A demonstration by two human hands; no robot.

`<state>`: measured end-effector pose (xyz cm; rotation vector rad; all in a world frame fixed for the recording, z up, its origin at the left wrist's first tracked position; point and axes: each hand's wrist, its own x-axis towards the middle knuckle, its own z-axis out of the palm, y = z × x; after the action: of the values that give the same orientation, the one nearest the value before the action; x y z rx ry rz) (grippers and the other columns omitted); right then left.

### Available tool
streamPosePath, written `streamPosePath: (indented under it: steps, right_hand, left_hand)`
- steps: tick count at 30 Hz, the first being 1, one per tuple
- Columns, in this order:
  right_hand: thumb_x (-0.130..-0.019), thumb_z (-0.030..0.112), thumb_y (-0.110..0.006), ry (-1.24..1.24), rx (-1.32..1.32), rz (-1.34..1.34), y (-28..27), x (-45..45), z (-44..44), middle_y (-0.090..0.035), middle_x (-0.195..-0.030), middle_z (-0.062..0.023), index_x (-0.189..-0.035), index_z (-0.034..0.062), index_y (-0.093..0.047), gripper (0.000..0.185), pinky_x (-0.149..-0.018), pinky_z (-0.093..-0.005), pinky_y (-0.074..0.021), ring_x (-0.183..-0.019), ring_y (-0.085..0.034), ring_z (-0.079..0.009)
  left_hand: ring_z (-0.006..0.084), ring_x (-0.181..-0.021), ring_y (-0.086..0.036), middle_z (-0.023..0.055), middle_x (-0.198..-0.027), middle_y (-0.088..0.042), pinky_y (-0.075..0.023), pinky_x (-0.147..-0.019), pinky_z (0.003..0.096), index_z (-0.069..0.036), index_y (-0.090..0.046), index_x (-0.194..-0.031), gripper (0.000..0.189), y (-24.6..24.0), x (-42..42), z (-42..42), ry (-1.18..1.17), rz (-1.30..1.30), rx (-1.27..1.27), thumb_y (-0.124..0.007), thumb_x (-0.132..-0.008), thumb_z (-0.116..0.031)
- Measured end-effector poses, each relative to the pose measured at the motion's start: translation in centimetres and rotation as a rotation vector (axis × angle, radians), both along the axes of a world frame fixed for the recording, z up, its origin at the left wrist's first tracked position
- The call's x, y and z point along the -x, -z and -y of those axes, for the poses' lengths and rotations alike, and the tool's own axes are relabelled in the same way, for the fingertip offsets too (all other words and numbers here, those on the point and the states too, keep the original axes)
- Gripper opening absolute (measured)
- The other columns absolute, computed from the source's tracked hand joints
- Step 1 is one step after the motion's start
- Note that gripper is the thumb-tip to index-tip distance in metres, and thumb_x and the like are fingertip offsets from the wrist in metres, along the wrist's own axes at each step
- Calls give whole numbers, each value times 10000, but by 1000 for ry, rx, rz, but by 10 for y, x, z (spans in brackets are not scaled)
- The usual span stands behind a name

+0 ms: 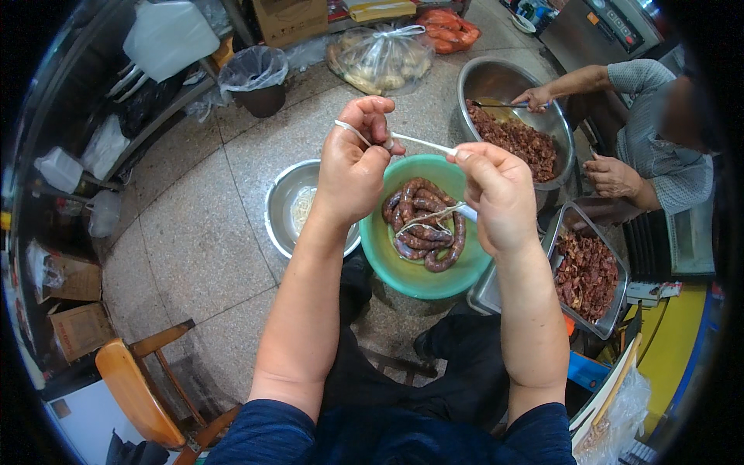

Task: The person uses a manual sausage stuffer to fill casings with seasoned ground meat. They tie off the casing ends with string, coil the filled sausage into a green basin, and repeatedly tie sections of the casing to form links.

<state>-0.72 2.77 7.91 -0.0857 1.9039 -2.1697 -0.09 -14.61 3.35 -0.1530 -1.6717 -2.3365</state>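
A whitish strand [423, 142], likely casing or wet string, is stretched between my two hands above a green plastic basin. My left hand [356, 157] has it looped around the thumb side and pinched at curled fingers. Thumb and forefinger of my right hand [499, 189] grip its other end; a white and blue object, partly hidden by that palm, sticks out below. Coiled raw sausages [433, 232] lie in the green basin [427, 290], with thin string across them. Left of it, a steel bowl [276, 232], partly behind my left forearm, holds pale strands [302, 210] in liquid.
At the right, a person [645, 133] holds a utensil in a large steel basin [469, 78] of chopped meat. A steel tray [619, 302] of meat stands nearer. Ahead are a lined bin [258, 87] and a tied plastic bag [381, 61]. A wooden chair [139, 395] is lower left.
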Motion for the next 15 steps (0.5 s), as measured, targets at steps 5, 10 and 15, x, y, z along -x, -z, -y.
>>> streamPosePath:
  steps: [5, 10, 15]
  right_hand:
    - [-843, 37, -591, 7, -216, -29, 14, -1, -4, -609, -830, -22, -989, -32, -642, 169, -626, -199, -446, -701, -536, -61]
    - [-789, 32, -659, 133, -544, -513, 25, -7, -1, -559, -933, -71, -1011, 6, -629, 226, -610, -236, -444, -666, -517, -112]
    - [-785, 54, -685, 169, -637, -765, 29, -11, -9, -568, -953, -125, -894, 20, -651, 119, -580, -286, -520, -684, -629, -191]
  left_hand:
    - [124, -854, -513, 23, -943, -423, -526, -819, 302, -48, -456, -1185, 481, -3, -6, -10, 53, -12, 21, -467, -744, 145]
    - [119, -767, -570, 66, -879, -497, -531, -701, 269, -17, -464, -1125, 399, 0, -9, -24, -28, -92, 359, -507, -764, 148]
    - [120, -736, -591, 74, -881, -507, -507, -627, 264, -22, -458, -1111, 386, 0, -9, -34, -32, -64, 455, -533, -766, 134]
